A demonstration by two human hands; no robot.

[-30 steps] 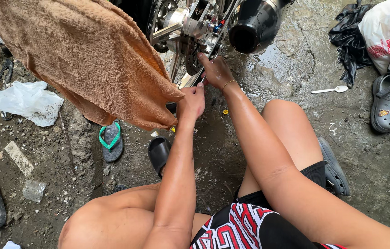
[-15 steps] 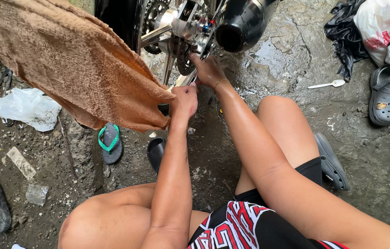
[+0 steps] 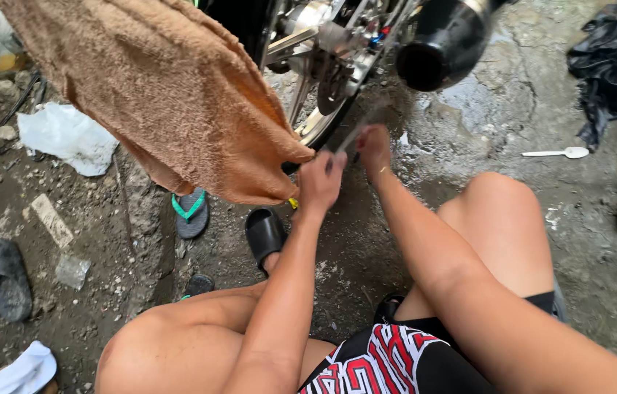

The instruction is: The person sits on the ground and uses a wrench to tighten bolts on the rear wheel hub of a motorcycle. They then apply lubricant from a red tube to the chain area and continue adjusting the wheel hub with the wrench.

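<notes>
Fingers of my left hand (image 3: pixel 321 182) are curled into a fist around the near end of a slim metal tool (image 3: pixel 356 135), which looks like a wrench or rod, though motion blur keeps me from naming it more closely. My right hand (image 3: pixel 375 149) sits just beyond and to the right of it, fingers bent down at the tool's farther stretch; whether they pinch it or only steady it I cannot tell. The tool's long axis slants up and away from me, from the left fist toward the lower rim of the motorcycle's rear wheel (image 3: pixel 317 120), so the wheel lies straight ahead of both hands, with the right hand the nearer one to it. Above the rim I see the brake disc and hub hardware (image 3: pixel 337 66), and to the right of those the black exhaust muffler (image 3: pixel 440 44), its open mouth facing me. A brown towel (image 3: pixel 170 95) hangs just left of the left fist, its lower corner nearly touching the knuckles. Below the towel, on the wet concrete ground (image 3: pixel 513 95), lie a green-strapped flip-flop (image 3: pixel 191 213) and a black sandal (image 3: pixel 264 232). Farther right a white plastic spoon (image 3: pixel 560 153) rests well apart from the hands.
</notes>
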